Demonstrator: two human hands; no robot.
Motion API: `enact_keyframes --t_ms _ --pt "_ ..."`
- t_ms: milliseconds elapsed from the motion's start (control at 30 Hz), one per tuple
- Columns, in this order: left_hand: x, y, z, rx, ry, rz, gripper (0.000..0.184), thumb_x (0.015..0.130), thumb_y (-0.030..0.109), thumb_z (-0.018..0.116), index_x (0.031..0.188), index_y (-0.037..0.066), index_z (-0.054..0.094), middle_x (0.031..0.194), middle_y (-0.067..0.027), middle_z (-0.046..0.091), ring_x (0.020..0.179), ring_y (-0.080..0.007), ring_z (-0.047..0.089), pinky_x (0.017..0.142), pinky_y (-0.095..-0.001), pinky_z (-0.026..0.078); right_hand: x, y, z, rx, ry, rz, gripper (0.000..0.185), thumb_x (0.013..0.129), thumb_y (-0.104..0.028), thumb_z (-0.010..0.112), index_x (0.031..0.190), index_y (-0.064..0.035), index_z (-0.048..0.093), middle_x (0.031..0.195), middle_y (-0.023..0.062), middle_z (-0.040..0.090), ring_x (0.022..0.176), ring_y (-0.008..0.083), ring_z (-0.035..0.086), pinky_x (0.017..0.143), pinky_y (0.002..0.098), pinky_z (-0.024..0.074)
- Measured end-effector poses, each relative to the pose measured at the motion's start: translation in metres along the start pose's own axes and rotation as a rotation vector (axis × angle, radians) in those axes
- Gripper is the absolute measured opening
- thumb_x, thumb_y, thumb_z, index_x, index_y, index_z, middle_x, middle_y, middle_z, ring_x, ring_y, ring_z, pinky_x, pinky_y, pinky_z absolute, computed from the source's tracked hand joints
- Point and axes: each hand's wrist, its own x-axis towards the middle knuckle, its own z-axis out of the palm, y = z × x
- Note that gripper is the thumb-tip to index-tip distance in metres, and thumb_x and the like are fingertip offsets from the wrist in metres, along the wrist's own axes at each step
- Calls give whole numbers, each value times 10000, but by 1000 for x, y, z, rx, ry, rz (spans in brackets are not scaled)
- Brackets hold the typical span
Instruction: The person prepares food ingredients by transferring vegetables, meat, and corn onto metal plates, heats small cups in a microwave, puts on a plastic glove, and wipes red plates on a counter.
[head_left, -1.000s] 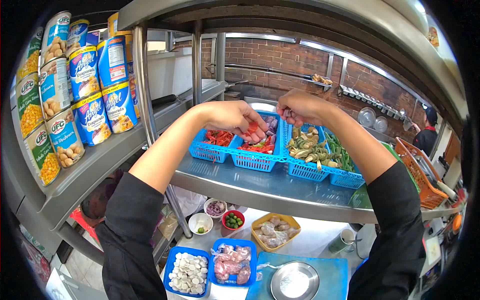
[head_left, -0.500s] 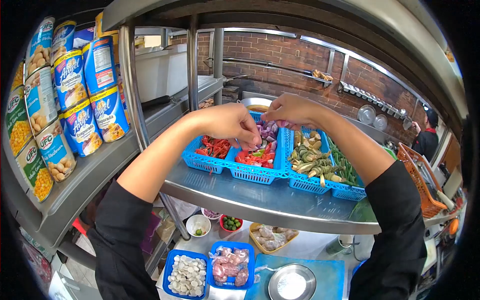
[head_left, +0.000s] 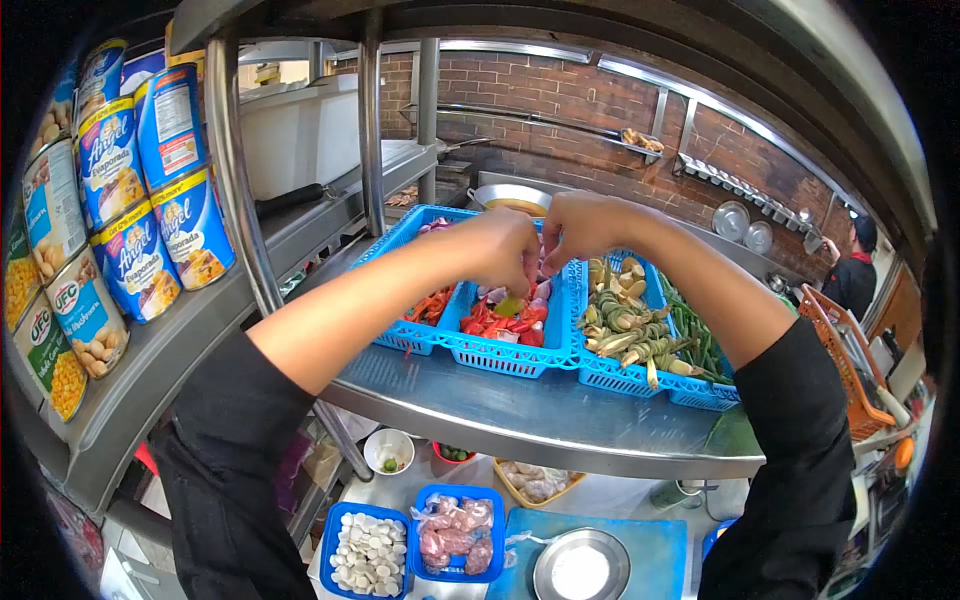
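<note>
Red vegetable pieces (head_left: 497, 329) in blue basket (head_left: 508, 361), purple pieces (head_left: 541, 291) behind

Mid-frame: left hand (head_left: 502, 250) and right hand (head_left: 588, 226) bunched close, fingers partly hidden, right grip unclear. Yellow-green bit (head_left: 510, 306) below left fingers: too small to identify, held or loose can't tell. Purple onions (head_left: 493, 295) mostly covered by hands. Left forearm (head_left: 390, 285) blocks some red strips (head_left: 432, 306); right forearm (head_left: 700, 265) blocks some green beans (head_left: 692, 325). Shelf (head_left: 560, 400) edge hides part of lime bowl (head_left: 454, 454) and cup (head_left: 670, 494). Outer cans (head_left: 20, 285) cut off, left edge. Both sleeves (head_left: 235, 440) cropped, bottom. Lower-right clutter blurred.
</note>
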Motion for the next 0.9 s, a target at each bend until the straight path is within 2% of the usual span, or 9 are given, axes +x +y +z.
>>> enact_keyframes --t_ms 100,167,233,300,500,733,800,833,900 --pt "-7 -9 -10 -66 13 -72 210 610 193 717 785 78 702 725 -88 668 661 -167 629 595 -302 489 -5 -10 5 -147 2 -33 352 616 -381 763 724 -53 696 648 113 637 620 246 616 590 372 471" --pt "-11 -16 -9 -232 43 -8 203 629 178 708 792 59 695 729 -77 670 654 -134 619 585 -300 482 -3 -23 10 -230 -47 -23 355 614 -387 766 736 -60 698 678 113 646 649 259 622 606 382 474" --pt "-19 -9 -14 -216 39 -65 195 666 132 682 832 29 682 749 -72 671 688 -120 624 613 -284 500 1 -35 10 -313 -94 -15 360 613 -393 770 748 -67 699 707 114 655 679 272 628 621 391 477" --pt "-26 -8 -16 -490 1 -167 176 720 69 620 877 1 661 794 -79 667 719 -130 633 651 -256 521 4 -44 8 -403 -198 57 439 598 -374 788 923 -95 692 880 86 672 814 253 634 706 386 494" --pt "-53 -3 -23 -698 55 -196 175 767 14 542 912 -44 622 857 -88 639 749 -137 633 682 -240 533 13 -58 11 -538 -315 78 500 603 -341 784 1020 -93 665 1003 102 647 916 246 614 766 383 484" --pt "-100 17 -31 -710 153 -201 198 786 25 527 954 -38 612 878 -89 636 784 -121 623 703 -240 526 26 -52 24 -492 -355 115 482 614 -318 762 1004 -53 660 1000 110 647 903 252 617 755 390 487" --pt "-113 22 -33 -741 174 -225 196 788 20 531 958 -37 608 908 -95 639 806 -128 626 716 -243 523 22 -51 17 -413 -296 94 430 646 -300 739 961 -22 648 853 134 656 757 236 626 634 385 491" --pt "-120 25 -32 -737 178 -226 196 788 20 531 958 -37 608 908 -95 639 806 -128 626 716 -243 523 19 -53 9 -416 -291 91 430 646 -300 739 961 -22 648 853 134 656 757 236 626 634 385 491" --pt "-132 30 -27 -840 251 -201 193 790 14 530 962 -33 605 918 -98 639 824 -134 626 732 -252 520 11 -55 -7 -348 -211 185 462 626 -303 745 968 -7 652 985 136 644 838 264 624 688 400 503"
